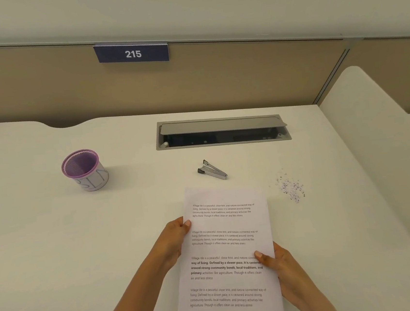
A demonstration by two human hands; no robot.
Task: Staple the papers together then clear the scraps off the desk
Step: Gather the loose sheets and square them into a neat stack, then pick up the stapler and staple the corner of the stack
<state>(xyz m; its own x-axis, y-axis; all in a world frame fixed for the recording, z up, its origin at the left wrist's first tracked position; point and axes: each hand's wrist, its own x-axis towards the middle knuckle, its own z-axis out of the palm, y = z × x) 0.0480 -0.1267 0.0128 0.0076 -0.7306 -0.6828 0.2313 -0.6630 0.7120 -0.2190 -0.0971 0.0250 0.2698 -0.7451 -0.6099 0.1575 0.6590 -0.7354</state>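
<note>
The white printed papers (pixel 227 244) are held above the near middle of the desk. My left hand (pixel 174 242) grips their left edge, thumb on top. My right hand (pixel 277 261) grips the right edge lower down, thumb on the text. A small silver stapler (pixel 213 170) lies on the desk just beyond the papers' top edge, apart from both hands. A loose patch of tiny paper scraps (pixel 291 188) lies to the right of the papers.
A purple mesh cup (pixel 85 169) with a white label stands at the left of the white desk (pixel 56 247). An open grey cable hatch (pixel 221 132) sits behind the stapler. A tan partition (pixel 241 75) with a "215" sign closes the back.
</note>
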